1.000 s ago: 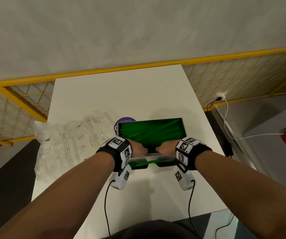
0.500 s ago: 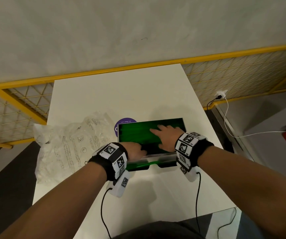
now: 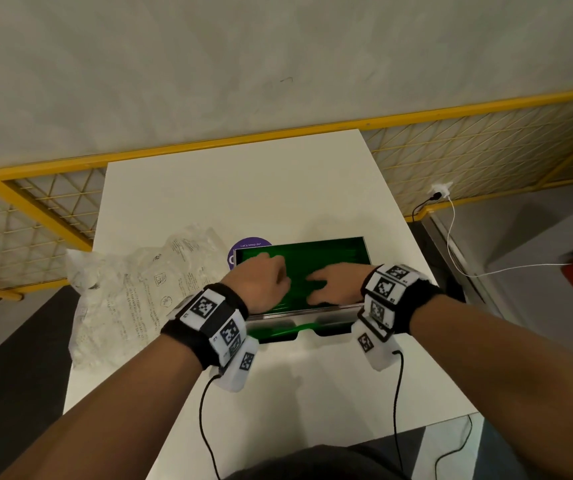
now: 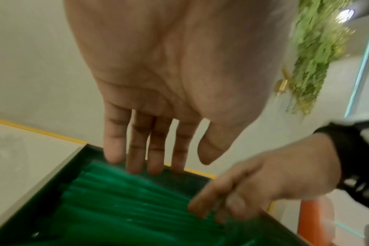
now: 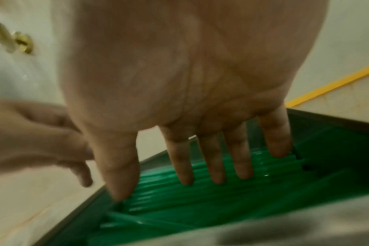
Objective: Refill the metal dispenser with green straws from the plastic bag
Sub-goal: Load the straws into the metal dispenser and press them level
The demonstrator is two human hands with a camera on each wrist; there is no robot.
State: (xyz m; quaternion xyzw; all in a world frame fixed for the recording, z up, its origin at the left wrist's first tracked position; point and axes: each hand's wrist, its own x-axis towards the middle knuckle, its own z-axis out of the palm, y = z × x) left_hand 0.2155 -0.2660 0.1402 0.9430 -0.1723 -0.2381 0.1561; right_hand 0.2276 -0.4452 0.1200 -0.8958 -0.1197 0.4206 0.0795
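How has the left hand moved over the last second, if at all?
Yes. The left hand has gone from the dispenser's near edge forward over the straws, toward the far left corner by the purple sticker.

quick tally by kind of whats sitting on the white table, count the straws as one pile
metal dispenser: 1
pile of green straws, inside the dispenser: 1
crumpled clear plastic bag: 1
purple round sticker, partly hidden behind the dispenser: 1
total: 4
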